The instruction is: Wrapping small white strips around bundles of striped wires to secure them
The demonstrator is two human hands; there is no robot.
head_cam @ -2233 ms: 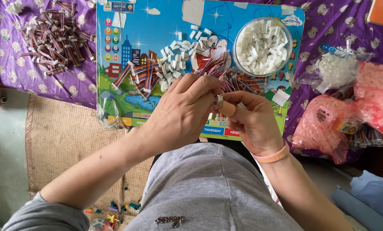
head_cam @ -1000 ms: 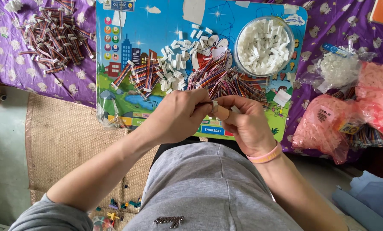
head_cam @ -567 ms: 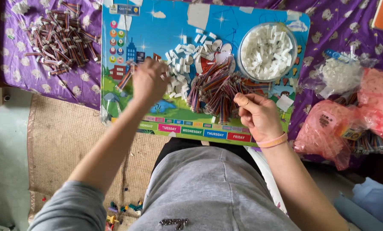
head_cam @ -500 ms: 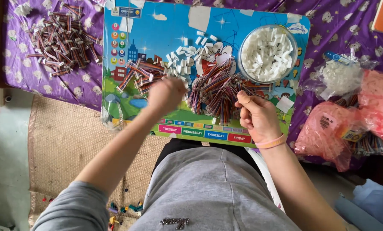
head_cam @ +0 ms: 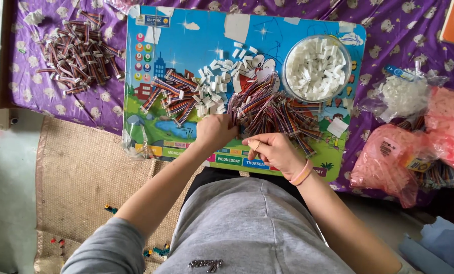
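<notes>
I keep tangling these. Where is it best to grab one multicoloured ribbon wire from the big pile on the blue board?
Probably pinch a free end sticking out at the multicoloured ribbon wire pile's near edge, from the side by the left hand, and pull lengthwise: the strands overlap in the middle.

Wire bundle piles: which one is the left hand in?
The middle pile on the blue board, right of the white connectors; the left hand touches its near edge.

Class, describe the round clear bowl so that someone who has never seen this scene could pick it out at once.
Start at the big blue cartoon board lying on the purple patterned cloth. Go to its top right corner, beyond the right hand: there sits the round clear bowl. Unlike the loose white connectors scattered mid-board, its white pieces are heaped inside a rim.
</notes>
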